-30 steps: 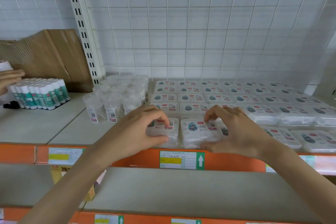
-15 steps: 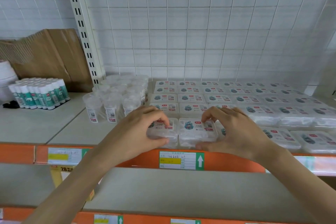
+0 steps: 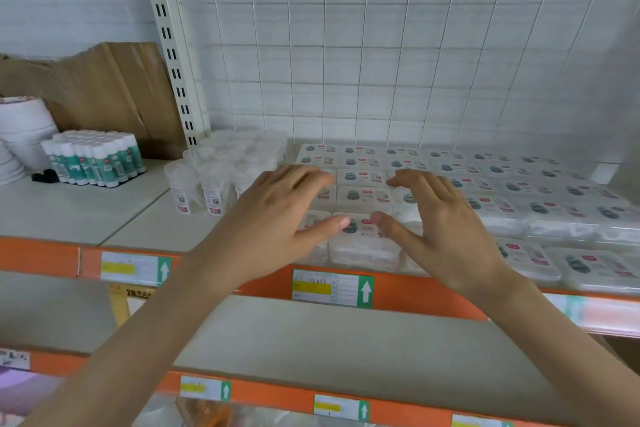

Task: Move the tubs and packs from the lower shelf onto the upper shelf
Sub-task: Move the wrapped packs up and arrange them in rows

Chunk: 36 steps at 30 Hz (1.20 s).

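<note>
Several flat clear packs with white contents cover the upper shelf in rows. The front pack sits at the shelf's orange lip, between my two hands. My left hand hovers over the packs with fingers spread and relaxed, holding nothing. Beside it, my right hand is also spread above the packs, its thumb near the front pack's label. A cluster of clear round tubs stands to the left of the packs. The lower shelf below my arms shows a bare grey surface.
Glue sticks with teal labels stand at the left, with stacked white paper cups and folded cardboard behind them. A slotted upright and wire grid back the shelf. Orange price rails edge both shelves.
Both hands have let go of the front packs and lifted, fingers uncurling and spreading. The front pack now lies against its neighbours at the shelf edge.
</note>
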Motion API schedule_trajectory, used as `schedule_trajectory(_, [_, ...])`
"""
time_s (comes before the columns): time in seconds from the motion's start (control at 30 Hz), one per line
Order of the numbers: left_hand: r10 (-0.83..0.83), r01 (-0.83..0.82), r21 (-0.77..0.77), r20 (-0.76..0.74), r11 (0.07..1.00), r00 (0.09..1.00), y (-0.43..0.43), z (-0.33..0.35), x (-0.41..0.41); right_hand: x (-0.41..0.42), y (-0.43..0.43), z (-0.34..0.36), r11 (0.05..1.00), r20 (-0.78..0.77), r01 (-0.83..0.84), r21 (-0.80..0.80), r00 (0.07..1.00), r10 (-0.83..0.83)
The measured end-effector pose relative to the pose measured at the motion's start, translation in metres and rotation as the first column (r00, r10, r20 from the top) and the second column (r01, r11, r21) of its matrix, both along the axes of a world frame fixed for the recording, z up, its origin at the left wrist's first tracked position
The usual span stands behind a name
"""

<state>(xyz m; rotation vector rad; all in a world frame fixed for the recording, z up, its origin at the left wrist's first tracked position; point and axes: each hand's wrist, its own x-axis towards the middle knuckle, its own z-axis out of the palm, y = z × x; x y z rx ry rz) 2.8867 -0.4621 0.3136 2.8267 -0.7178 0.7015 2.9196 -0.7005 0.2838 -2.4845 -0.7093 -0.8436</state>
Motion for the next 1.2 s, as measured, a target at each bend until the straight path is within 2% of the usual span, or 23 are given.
schedule_trajectory(0.4, [0.071, -0.071, 0.069, 0.005, 0.995, 0.997, -0.031, -0.010, -0.036, -0.035, 0.000, -0.004, 0.990, -0.090, 0.086, -0.111, 0.991, -0.097])
schedule_trajectory(0.47, [0.076, -0.076, 0.069, 0.003, 0.995, 0.997, -0.027, -0.012, -0.046, -0.049, 0.001, -0.006, 0.987, -0.119, 0.097, -0.126, 0.987, -0.112])
schedule_trajectory(0.7, [0.074, -0.077, 0.079, 0.038, 0.994, 0.996, 0.005, -0.023, -0.096, -0.113, 0.017, -0.010, 0.979, -0.074, 0.165, -0.124, 0.982, -0.175])
schedule_trajectory(0.83, [0.053, -0.055, 0.032, 0.050, 0.998, 0.997, 0.027, -0.043, -0.135, -0.154, 0.035, -0.023, 0.972, -0.115, 0.187, -0.142, 0.972, -0.204])
schedule_trajectory(0.93, [0.049, -0.049, -0.014, 0.007, 0.999, 0.999, 0.040, -0.068, -0.165, -0.181, 0.052, -0.044, 0.974, -0.143, 0.184, -0.129, 0.969, -0.201])
schedule_trajectory(1.2, [0.091, -0.085, 0.043, -0.160, 0.995, 0.983, 0.080, -0.136, -0.178, -0.193, 0.096, -0.109, 0.977, -0.291, 0.124, -0.175, 0.941, -0.171])
